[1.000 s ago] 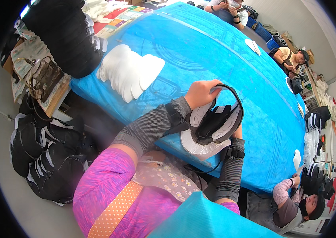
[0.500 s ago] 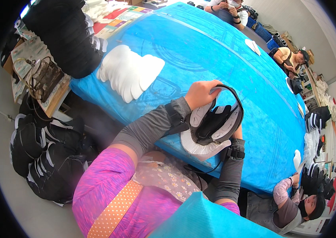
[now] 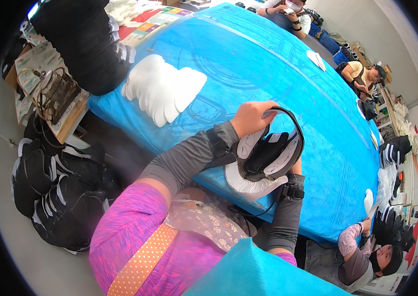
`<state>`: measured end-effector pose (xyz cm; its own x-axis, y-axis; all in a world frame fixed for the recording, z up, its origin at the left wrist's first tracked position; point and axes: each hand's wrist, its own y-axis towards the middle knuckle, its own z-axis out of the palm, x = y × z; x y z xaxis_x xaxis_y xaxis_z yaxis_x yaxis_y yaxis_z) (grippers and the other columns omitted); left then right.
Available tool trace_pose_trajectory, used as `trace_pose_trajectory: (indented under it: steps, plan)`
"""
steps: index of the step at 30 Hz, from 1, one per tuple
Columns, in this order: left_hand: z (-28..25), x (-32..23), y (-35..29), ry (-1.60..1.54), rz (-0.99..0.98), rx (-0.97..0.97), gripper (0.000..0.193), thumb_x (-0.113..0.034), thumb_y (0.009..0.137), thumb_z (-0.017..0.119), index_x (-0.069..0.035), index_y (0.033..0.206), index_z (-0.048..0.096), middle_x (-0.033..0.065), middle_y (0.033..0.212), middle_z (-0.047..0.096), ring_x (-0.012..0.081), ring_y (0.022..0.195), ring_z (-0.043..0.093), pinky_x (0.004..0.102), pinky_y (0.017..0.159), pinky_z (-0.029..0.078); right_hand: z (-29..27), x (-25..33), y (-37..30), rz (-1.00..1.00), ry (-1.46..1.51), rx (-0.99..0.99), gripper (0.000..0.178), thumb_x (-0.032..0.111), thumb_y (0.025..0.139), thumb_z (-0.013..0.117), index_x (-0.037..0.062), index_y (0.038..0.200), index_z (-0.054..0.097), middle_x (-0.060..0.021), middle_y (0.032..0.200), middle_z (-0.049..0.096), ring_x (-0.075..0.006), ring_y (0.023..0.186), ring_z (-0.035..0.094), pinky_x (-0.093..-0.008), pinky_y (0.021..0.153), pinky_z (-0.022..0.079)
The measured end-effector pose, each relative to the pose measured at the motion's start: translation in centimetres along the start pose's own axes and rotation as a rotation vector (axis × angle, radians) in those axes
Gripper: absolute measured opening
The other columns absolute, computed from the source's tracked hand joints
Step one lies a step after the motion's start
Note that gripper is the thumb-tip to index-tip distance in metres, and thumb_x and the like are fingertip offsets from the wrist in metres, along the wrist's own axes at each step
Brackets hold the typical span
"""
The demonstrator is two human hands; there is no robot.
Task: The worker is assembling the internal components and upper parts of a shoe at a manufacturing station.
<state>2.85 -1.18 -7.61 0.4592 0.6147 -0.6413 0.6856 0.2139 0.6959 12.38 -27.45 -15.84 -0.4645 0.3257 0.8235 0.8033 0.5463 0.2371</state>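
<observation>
A black shoe upper (image 3: 271,150) with white lining pieces and a pale gathered edge is held up over the near side of the blue-covered table. My left hand (image 3: 252,119) is closed on the upper's black top rim, thumb and fingers pinching it. On the other side, my right hand (image 3: 296,166) holds the upper from behind and below. Most of that hand, its fingers included, is hidden by the upper. A fanned stack of white padding pieces (image 3: 162,89) lies on the table beyond my left forearm.
A tall stack of black pieces (image 3: 78,44) rises at the far left. Black uppers (image 3: 66,197) are heaped low on the left, near a worn bag (image 3: 58,96). The blue table cover (image 3: 248,59) stretches away. Co-workers sit around it, one person (image 3: 362,251) close on the right.
Almost nothing differs. Both hands keep the upper in the same place, and the view has shifted very slightly.
</observation>
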Motion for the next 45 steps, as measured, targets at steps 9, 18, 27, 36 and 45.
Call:
trace_pose_trajectory:
  steps: [9, 18, 27, 36, 45]
  plan:
    - [0.0, 0.1, 0.0, -0.004, -0.010, 0.006, 0.021, -0.018, 0.090, 0.064, -0.011, 0.109, 0.068, 0.0126, 0.092, 0.070, 0.0323, 0.081, 0.068, 0.0378, 0.069, 0.054, 0.0, 0.2, -0.1, -0.016, -0.074, 0.004, 0.023, 0.010, 0.088, 0.063, -0.0044, 0.106, 0.059, -0.0171, 0.095, 0.067, -0.0252, 0.083, 0.062, -0.0388, 0.074, 0.051]
    - [-0.1, 0.0, 0.0, -0.009, -0.017, 0.008, 0.021, -0.018, 0.090, 0.064, -0.011, 0.109, 0.068, 0.0124, 0.092, 0.070, 0.0322, 0.081, 0.068, 0.0377, 0.069, 0.054, -0.1, 1.0, 0.1, 0.134, -0.099, 0.049, 0.038, 0.010, 0.092, 0.063, -0.0043, 0.126, 0.055, -0.0160, 0.116, 0.066, -0.0210, 0.097, 0.062, -0.0369, 0.082, 0.053]
    - [0.1, -0.2, 0.1, -0.004, -0.005, 0.015, 0.021, -0.018, 0.090, 0.064, -0.012, 0.110, 0.067, 0.0121, 0.092, 0.070, 0.0323, 0.081, 0.068, 0.0382, 0.068, 0.053, -0.2, -2.5, 0.0, -0.080, -0.104, -0.012, 0.037, 0.009, 0.092, 0.062, -0.0030, 0.127, 0.056, -0.0156, 0.118, 0.065, -0.0205, 0.100, 0.061, -0.0368, 0.084, 0.053]
    - [-0.1, -0.2, 0.0, 0.004, -0.007, 0.009, 0.021, -0.018, 0.090, 0.064, -0.012, 0.110, 0.067, 0.0122, 0.093, 0.070, 0.0327, 0.081, 0.068, 0.0388, 0.069, 0.053, -0.1, -1.7, 0.0, 0.008, -0.079, -0.003, 0.037, 0.010, 0.093, 0.062, -0.0032, 0.127, 0.055, -0.0150, 0.120, 0.064, -0.0206, 0.101, 0.060, -0.0374, 0.085, 0.052]
    - [0.0, -0.1, 0.0, -0.012, -0.006, 0.000, 0.021, -0.019, 0.089, 0.064, -0.011, 0.108, 0.067, 0.0136, 0.091, 0.070, 0.0341, 0.080, 0.067, 0.0401, 0.068, 0.053, -0.2, -0.6, 0.0, 0.001, -0.162, 0.022, 0.032, 0.011, 0.089, 0.064, -0.0021, 0.118, 0.061, -0.0183, 0.110, 0.068, -0.0296, 0.096, 0.066, -0.0393, 0.081, 0.053]
